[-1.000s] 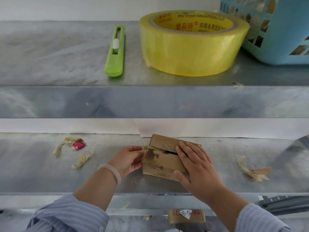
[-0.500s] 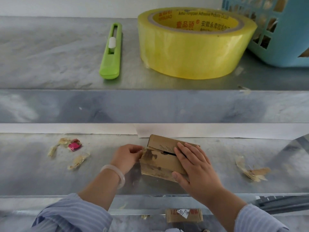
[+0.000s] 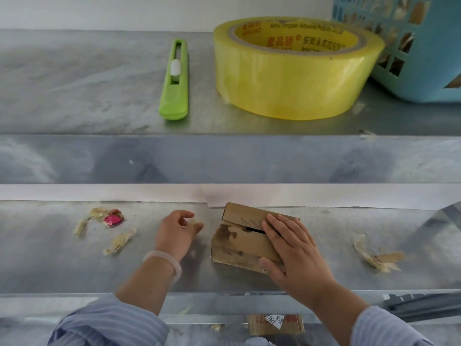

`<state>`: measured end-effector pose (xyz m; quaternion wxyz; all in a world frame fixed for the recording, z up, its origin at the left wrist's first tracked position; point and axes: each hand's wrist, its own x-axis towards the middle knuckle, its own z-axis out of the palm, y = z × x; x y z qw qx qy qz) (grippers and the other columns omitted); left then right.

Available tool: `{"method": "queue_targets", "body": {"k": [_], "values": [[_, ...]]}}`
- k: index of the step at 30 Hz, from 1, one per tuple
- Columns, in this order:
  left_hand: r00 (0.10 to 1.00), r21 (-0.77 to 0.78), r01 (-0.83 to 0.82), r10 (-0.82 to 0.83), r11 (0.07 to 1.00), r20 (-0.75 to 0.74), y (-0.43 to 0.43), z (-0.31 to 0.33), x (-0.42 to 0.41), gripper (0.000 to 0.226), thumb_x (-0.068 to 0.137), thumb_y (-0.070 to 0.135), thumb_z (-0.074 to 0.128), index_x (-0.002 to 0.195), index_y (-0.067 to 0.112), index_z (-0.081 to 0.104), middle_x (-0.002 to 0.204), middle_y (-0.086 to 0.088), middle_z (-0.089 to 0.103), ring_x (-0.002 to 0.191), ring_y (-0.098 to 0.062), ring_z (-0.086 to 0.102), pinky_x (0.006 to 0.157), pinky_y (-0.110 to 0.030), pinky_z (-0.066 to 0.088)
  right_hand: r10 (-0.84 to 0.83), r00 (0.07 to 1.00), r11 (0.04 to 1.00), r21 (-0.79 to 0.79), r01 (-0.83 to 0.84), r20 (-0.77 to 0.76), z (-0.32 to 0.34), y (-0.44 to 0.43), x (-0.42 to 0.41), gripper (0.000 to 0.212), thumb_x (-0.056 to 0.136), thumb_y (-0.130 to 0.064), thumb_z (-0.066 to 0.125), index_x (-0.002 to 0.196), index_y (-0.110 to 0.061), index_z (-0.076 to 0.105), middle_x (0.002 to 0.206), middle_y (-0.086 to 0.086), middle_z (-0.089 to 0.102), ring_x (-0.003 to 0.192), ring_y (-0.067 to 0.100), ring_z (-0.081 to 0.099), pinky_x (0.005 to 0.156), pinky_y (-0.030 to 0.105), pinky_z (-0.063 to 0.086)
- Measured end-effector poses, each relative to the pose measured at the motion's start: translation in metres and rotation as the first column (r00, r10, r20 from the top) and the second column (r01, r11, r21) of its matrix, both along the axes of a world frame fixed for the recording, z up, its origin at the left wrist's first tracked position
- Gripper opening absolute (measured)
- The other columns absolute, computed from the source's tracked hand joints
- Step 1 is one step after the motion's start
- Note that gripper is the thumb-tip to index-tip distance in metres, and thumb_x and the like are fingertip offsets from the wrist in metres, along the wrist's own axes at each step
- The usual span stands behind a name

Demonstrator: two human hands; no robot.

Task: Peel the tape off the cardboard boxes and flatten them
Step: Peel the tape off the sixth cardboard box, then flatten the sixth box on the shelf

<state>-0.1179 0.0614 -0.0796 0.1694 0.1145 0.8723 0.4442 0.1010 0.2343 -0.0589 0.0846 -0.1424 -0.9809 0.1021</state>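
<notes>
A small worn cardboard box (image 3: 239,242) lies on the lower metal shelf (image 3: 50,268), its top flap slightly raised with a dark slot showing. My right hand (image 3: 296,255) lies flat on the box's right half, fingers straight on top and thumb against the near side. My left hand (image 3: 175,233) is off the box, a short way to its left, fingers curled and pinching a small scrap of peeled tape (image 3: 196,224) just above the shelf.
Crumpled tape scraps (image 3: 117,243) and a pink bit (image 3: 113,219) lie at left, more scraps (image 3: 379,257) at right. On the upper shelf sit a green utility knife (image 3: 174,83), a yellow tape roll (image 3: 294,68) and a blue basket (image 3: 421,46). Another box (image 3: 274,324) lies below.
My left hand has pulled away from the box's left end toward the left, taking a scrap of tape with it. My right hand stays on the box.
</notes>
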Motion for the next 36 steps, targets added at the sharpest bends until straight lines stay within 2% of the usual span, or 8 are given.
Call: {"method": "queue_targets", "body": {"k": [6,11,16,19,23,26,29,36], "values": [[0.976,-0.243,0.001,-0.054,0.97,-0.211,-0.022,0.009,-0.023,0.034,0.095,0.03,0.058,0.127,0.019,0.062,0.131,-0.007,0.057,0.122,-0.026,0.051,0.108,-0.04,0.037,0.016,0.988,0.984,-0.171,-0.042,-0.152,0.001,0.006,0.0,0.063,0.083,-0.058,0.052,0.135,-0.024,0.055,0.147,-0.011,0.04,0.143,0.01,0.026,0.119,0.04,0.018],[0.907,0.011,0.315,-0.298,0.949,-0.298,-0.01,0.033,0.017,0.023,0.089,0.021,0.066,0.094,0.044,0.063,0.091,0.024,0.064,0.089,0.009,0.06,0.077,-0.008,0.048,-0.035,0.968,0.994,-0.109,0.008,-0.249,0.019,0.006,-0.009,0.049,0.06,-0.036,0.085,0.104,-0.027,0.064,0.114,-0.01,0.059,0.118,0.018,0.048,0.106,0.04,0.038],[0.865,0.149,0.482,-0.44,0.864,-0.242,0.007,0.044,0.04,0.024,0.083,0.021,0.074,0.089,0.043,0.07,0.087,0.021,0.067,0.085,0.004,0.062,0.076,-0.011,0.048,0.031,0.941,0.999,-0.019,-0.04,-0.337,0.03,0.003,-0.007,0.029,0.058,-0.007,0.086,0.07,-0.022,0.065,0.074,-0.013,0.06,0.075,0.01,0.052,0.07,0.028,0.046],[0.809,-0.004,0.526,-0.502,0.851,-0.306,0.008,0.045,0.041,0.021,0.084,0.028,0.073,0.103,0.037,0.071,0.097,0.021,0.061,0.091,0.005,0.057,0.084,-0.016,0.049,0.013,0.955,0.981,-0.181,-0.07,-0.297,0.026,0.001,0.01,0.01,0.075,-0.029,0.077,0.081,-0.022,0.074,0.083,-0.016,0.064,0.082,0.003,0.053,0.076,0.023,0.049],[0.69,-0.182,0.543,-0.559,0.82,-0.46,0.012,0.039,0.051,0.064,0.076,0.044,0.077,0.134,0.042,0.048,0.132,0.012,0.034,0.117,-0.002,0.038,0.104,-0.022,0.035,-0.094,0.987,0.904,-0.426,0.031,-0.127,0.022,-0.003,0.017,0.054,0.091,-0.065,0.034,0.093,-0.033,0.077,0.096,-0.032,0.058,0.1,-0.007,0.051,0.086,0.01,0.038],[0.714,-0.207,0.506,-0.541,0.837,-0.444,0.023,0.033,0.061,0.087,0.07,0.048,0.079,0.138,0.045,0.025,0.143,0.01,0.018,0.123,-0.012,0.033,0.105,-0.028,0.037,-0.113,0.992,0.916,-0.381,0.125,0.053,0.014,-0.002,0.011,0.029,0.093,-0.05,0.051,0.115,-0.041,0.068,0.102,-0.03,0.052,0.097,-0.007,0.05,0.088,0.012,0.04],[0.705,-0.308,0.404,-0.508,0.861,-0.495,0.036,0.031,0.066,0.084,0.068,0.053,0.077,0.134,0.036,0.027,0.136,0.006,0.03,0.117,-0.019,0.043,0.096,-0.036,0.049,-0.134,0.982,0.928,-0.33,0.172,0.134,0.009,-0.001,0.009,0.046,0.09,-0.038,0.062,0.133,-0.043,0.05,0.11,-0.025,0.05,0.087,-0.005,0.051,0.08,0.01,0.039],[0.758,-0.206,0.421,-0.468,0.883,-0.454,0.036,0.03,0.059,0.058,0.071,0.057,0.05,0.123,0.037,0.037,0.118,0.014,0.043,0.098,-0.008,0.049,0.083,-0.022,0.049,-0.174,0.976,0.932,-0.342,0.121,-0.129,0.005,-0.004,0.015,0.06,0.085,-0.031,0.068,0.135,-0.046,0.038,0.124,-0.023,0.04,0.085,-0.001,0.054,0.075,0.008,0.046]]}}
